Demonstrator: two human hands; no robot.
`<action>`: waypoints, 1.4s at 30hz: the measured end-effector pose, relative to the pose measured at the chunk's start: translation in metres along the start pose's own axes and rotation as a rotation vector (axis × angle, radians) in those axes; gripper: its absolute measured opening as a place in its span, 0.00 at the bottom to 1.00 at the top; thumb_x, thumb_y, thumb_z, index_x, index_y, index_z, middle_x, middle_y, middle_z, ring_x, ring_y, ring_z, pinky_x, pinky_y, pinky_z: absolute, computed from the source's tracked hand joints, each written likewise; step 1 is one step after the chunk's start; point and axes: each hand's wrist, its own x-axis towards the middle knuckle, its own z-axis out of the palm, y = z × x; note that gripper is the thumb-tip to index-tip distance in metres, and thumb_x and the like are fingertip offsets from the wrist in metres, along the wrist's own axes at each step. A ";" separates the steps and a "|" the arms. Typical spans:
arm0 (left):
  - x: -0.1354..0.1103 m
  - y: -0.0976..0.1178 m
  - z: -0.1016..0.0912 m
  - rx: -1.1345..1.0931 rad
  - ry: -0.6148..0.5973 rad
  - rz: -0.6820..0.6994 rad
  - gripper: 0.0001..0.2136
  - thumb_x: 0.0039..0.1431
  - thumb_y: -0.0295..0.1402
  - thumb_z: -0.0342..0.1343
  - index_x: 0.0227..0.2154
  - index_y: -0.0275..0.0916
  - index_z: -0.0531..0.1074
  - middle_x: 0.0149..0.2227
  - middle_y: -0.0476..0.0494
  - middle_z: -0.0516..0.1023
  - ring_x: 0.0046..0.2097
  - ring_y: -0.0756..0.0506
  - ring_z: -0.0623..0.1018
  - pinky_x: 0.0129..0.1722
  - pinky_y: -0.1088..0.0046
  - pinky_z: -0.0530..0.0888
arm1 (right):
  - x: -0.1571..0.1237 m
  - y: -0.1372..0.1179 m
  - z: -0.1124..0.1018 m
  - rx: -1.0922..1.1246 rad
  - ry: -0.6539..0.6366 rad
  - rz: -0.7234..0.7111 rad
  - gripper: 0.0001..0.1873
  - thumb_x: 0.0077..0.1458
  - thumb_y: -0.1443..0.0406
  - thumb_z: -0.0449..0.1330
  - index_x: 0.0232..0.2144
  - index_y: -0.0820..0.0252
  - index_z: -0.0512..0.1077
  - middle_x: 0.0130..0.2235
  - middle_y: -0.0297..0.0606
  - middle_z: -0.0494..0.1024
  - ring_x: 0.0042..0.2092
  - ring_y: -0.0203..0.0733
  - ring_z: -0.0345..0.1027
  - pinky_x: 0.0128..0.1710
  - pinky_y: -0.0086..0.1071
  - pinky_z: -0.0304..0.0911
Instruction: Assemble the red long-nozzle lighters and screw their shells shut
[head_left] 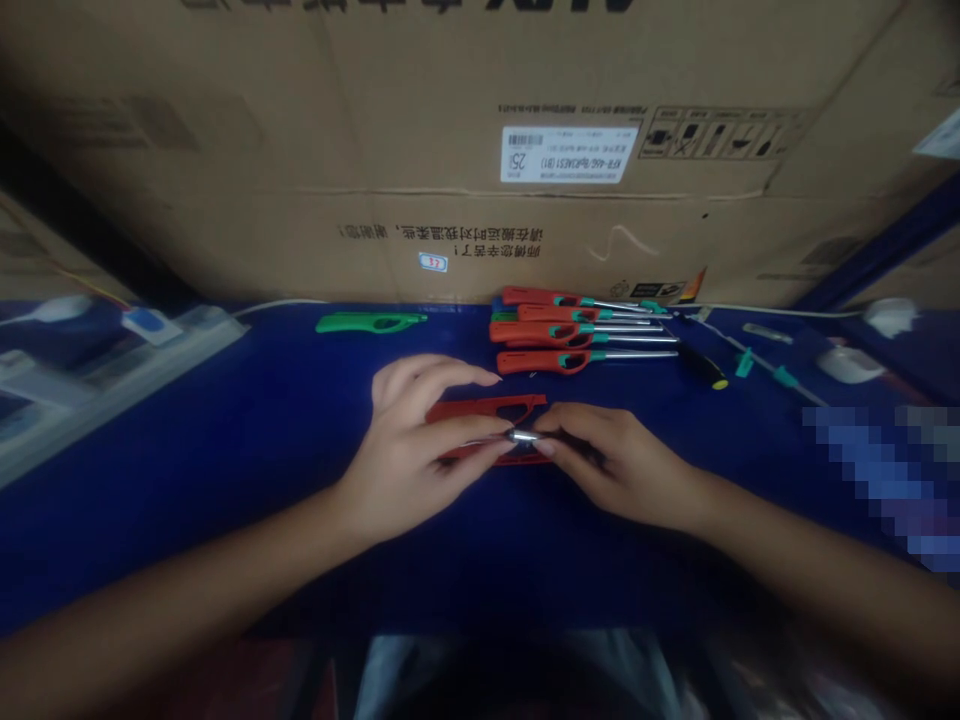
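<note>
My left hand (412, 450) and my right hand (622, 455) meet over the blue table. Between their fingertips is a small silver metal piece (523, 436); its ends are hidden by the fingers, and I cannot make out its kind. Thumb and index finger of each hand pinch it, while the other left fingers curve above. Just behind the fingertips lies a red lighter casing piece (491, 407), with an opening at its trigger end. A second red strip (525, 460) shows below the metal piece, partly covered by my hands.
Several red long-nosed lighters (544, 362) with metal tubes lie stacked behind my hands. A green casing (367, 322) is farther left. To the right are a black-and-yellow screwdriver (703, 367) and a cable (761, 365). A cardboard wall (300, 130) stands behind.
</note>
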 end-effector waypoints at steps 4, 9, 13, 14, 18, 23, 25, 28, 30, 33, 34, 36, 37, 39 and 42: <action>0.001 0.000 0.000 -0.040 0.002 0.006 0.02 0.58 0.32 0.66 0.34 0.45 0.81 0.48 0.42 0.79 0.52 0.39 0.74 0.52 0.54 0.67 | -0.001 0.001 0.000 -0.023 0.027 -0.055 0.06 0.67 0.65 0.55 0.44 0.58 0.71 0.38 0.37 0.78 0.38 0.36 0.73 0.38 0.29 0.66; 0.001 0.001 -0.001 -0.067 0.008 0.025 0.04 0.57 0.29 0.66 0.35 0.43 0.82 0.47 0.40 0.79 0.51 0.39 0.75 0.52 0.54 0.67 | -0.001 0.003 0.000 -0.064 0.048 -0.086 0.06 0.67 0.67 0.55 0.44 0.61 0.71 0.38 0.37 0.78 0.38 0.35 0.73 0.38 0.27 0.65; 0.001 0.000 -0.001 -0.076 0.005 0.029 0.04 0.57 0.29 0.66 0.35 0.43 0.82 0.46 0.41 0.80 0.50 0.39 0.75 0.51 0.55 0.67 | -0.001 0.004 0.002 -0.093 0.038 -0.108 0.07 0.67 0.68 0.54 0.45 0.62 0.72 0.37 0.38 0.79 0.37 0.35 0.73 0.37 0.27 0.65; 0.001 0.000 0.000 -0.077 0.002 0.030 0.04 0.57 0.29 0.66 0.35 0.43 0.82 0.46 0.41 0.80 0.50 0.39 0.75 0.51 0.55 0.67 | -0.001 0.005 0.002 -0.104 0.035 -0.110 0.07 0.67 0.68 0.54 0.44 0.62 0.72 0.37 0.38 0.79 0.37 0.35 0.73 0.37 0.27 0.65; 0.000 -0.001 0.000 -0.079 -0.008 0.038 0.04 0.58 0.29 0.66 0.35 0.44 0.82 0.46 0.43 0.80 0.50 0.40 0.75 0.51 0.56 0.68 | -0.001 0.006 0.001 -0.149 0.024 -0.120 0.08 0.68 0.68 0.53 0.43 0.63 0.72 0.36 0.38 0.79 0.35 0.36 0.72 0.36 0.29 0.65; 0.000 -0.003 0.000 -0.086 -0.011 0.064 0.05 0.57 0.28 0.66 0.37 0.44 0.82 0.45 0.43 0.81 0.49 0.40 0.76 0.50 0.56 0.68 | -0.003 0.005 0.000 -0.158 -0.023 -0.092 0.10 0.68 0.68 0.51 0.41 0.63 0.73 0.33 0.37 0.77 0.33 0.36 0.71 0.34 0.29 0.63; 0.000 -0.004 0.000 -0.097 -0.017 0.065 0.06 0.57 0.28 0.66 0.37 0.44 0.81 0.46 0.43 0.82 0.50 0.40 0.77 0.51 0.56 0.68 | -0.003 0.005 0.000 -0.142 -0.029 -0.088 0.10 0.68 0.68 0.51 0.41 0.63 0.73 0.33 0.36 0.77 0.33 0.35 0.71 0.34 0.29 0.63; 0.000 -0.006 0.002 -0.167 -0.048 0.067 0.06 0.58 0.27 0.65 0.38 0.42 0.80 0.44 0.44 0.83 0.47 0.42 0.80 0.53 0.57 0.69 | -0.002 0.004 -0.001 -0.120 -0.008 -0.092 0.09 0.68 0.67 0.52 0.43 0.63 0.72 0.35 0.37 0.78 0.35 0.35 0.72 0.36 0.28 0.64; -0.001 -0.006 0.005 -0.255 -0.062 0.072 0.07 0.59 0.26 0.64 0.40 0.40 0.79 0.41 0.45 0.84 0.42 0.45 0.82 0.52 0.61 0.72 | -0.001 0.004 -0.001 -0.123 0.005 -0.091 0.09 0.68 0.67 0.53 0.44 0.63 0.72 0.37 0.38 0.79 0.37 0.35 0.73 0.38 0.28 0.65; -0.005 -0.006 0.007 -0.330 -0.055 0.042 0.08 0.60 0.23 0.63 0.42 0.37 0.79 0.38 0.45 0.84 0.39 0.49 0.82 0.45 0.73 0.77 | -0.001 0.005 -0.002 -0.155 0.033 -0.106 0.08 0.67 0.67 0.55 0.45 0.63 0.72 0.39 0.39 0.79 0.39 0.36 0.74 0.39 0.28 0.66; -0.006 -0.006 0.008 -0.332 -0.047 0.026 0.08 0.60 0.22 0.63 0.42 0.36 0.79 0.38 0.44 0.84 0.39 0.50 0.82 0.44 0.76 0.77 | -0.001 0.005 -0.003 -0.165 0.045 -0.115 0.08 0.67 0.67 0.56 0.45 0.63 0.72 0.39 0.39 0.79 0.39 0.37 0.74 0.39 0.28 0.66; -0.008 -0.005 0.008 -0.328 -0.036 0.002 0.09 0.59 0.21 0.63 0.42 0.35 0.79 0.39 0.43 0.83 0.39 0.51 0.82 0.43 0.80 0.77 | -0.001 0.006 -0.004 -0.180 0.068 -0.131 0.08 0.66 0.66 0.57 0.45 0.63 0.72 0.39 0.39 0.78 0.39 0.37 0.74 0.38 0.28 0.66; -0.008 -0.005 0.008 -0.331 -0.034 0.000 0.09 0.59 0.21 0.63 0.42 0.34 0.79 0.40 0.43 0.83 0.39 0.51 0.82 0.43 0.80 0.77 | -0.001 0.006 -0.004 -0.185 0.075 -0.137 0.08 0.66 0.66 0.57 0.45 0.62 0.72 0.40 0.40 0.78 0.38 0.37 0.74 0.38 0.28 0.66; -0.008 -0.005 0.007 -0.343 -0.039 0.010 0.10 0.59 0.21 0.63 0.43 0.34 0.79 0.40 0.43 0.82 0.39 0.51 0.81 0.43 0.81 0.77 | -0.001 0.007 -0.004 -0.193 0.084 -0.143 0.07 0.66 0.66 0.57 0.45 0.62 0.71 0.40 0.40 0.78 0.38 0.37 0.74 0.37 0.28 0.67; -0.007 -0.005 0.007 -0.343 -0.046 0.027 0.10 0.59 0.22 0.63 0.43 0.34 0.79 0.39 0.43 0.82 0.39 0.51 0.81 0.43 0.81 0.78 | -0.001 0.007 -0.004 -0.201 0.073 -0.145 0.07 0.66 0.65 0.57 0.45 0.61 0.71 0.40 0.39 0.78 0.38 0.37 0.74 0.37 0.29 0.67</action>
